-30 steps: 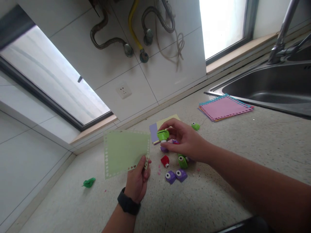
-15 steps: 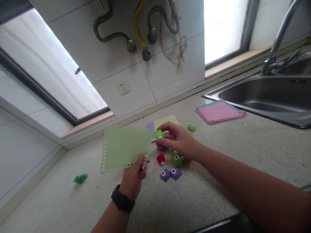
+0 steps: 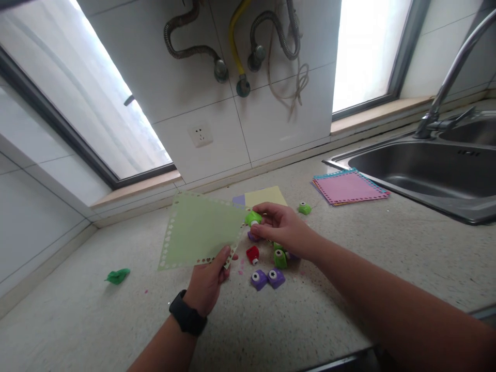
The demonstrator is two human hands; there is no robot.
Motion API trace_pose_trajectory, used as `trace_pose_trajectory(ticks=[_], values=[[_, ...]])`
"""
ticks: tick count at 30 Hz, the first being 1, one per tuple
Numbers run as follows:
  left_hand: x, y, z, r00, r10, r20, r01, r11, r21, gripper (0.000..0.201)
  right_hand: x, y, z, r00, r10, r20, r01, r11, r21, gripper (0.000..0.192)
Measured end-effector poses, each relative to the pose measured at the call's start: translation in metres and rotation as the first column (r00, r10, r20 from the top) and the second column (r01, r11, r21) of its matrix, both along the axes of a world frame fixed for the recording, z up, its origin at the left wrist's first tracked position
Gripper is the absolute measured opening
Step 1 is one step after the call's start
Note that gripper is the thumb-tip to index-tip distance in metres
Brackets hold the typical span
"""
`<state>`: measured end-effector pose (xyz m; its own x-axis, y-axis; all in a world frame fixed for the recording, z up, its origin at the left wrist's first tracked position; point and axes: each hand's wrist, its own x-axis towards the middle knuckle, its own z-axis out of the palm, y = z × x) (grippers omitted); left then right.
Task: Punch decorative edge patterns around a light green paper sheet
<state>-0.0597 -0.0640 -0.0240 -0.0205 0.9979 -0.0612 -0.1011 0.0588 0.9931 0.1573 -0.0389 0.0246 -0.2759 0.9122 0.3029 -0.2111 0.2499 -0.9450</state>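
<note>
Between both hands, pale green sheet (image 3: 199, 230) with punched border.

Home kitchen. Stainless sink (image 3: 426, 170) set into a speckled stone desk (image 3: 329, 289), curved chrome faucet (image 3: 449, 82) behind it. White tiled wall (image 3: 271, 119) with a socket (image 3: 200, 135). Exposed flexible metal hoses (image 3: 271, 31) and a yellow hose (image 3: 235, 36) hang from above and end in wall fittings, typical under a water heater. Windows (image 3: 366, 51) either side of the corner, with tan stone sills (image 3: 380, 111). Craft stuff on the desk, but the fixtures say domestic kitchen.
</note>
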Motion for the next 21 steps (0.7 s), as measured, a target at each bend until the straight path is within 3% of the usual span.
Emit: trace_pose_trajectory(ticks=[8,13,21], values=[[-0.0026,0.0005,-0.0047,0.999,-0.001,-0.035,0.001,1.000,-0.008,0.030,-0.0001,0.0003,0.0021,0.993,0.052,0.104,-0.053,0.999,0.010,0.030],[-0.0028,-0.0006,-0.0063,0.996,0.023,-0.087,-0.018,0.998,0.062,0.031,0.0023,-0.0006,0.0043,0.983,0.036,0.179,-0.030,0.999,-0.035,0.032],[-0.0042,-0.0013,-0.0047,0.991,-0.071,-0.116,0.084,0.991,0.107,0.031,0.0024,0.0025,-0.0006,0.993,0.082,0.082,-0.070,0.987,-0.144,0.032]])
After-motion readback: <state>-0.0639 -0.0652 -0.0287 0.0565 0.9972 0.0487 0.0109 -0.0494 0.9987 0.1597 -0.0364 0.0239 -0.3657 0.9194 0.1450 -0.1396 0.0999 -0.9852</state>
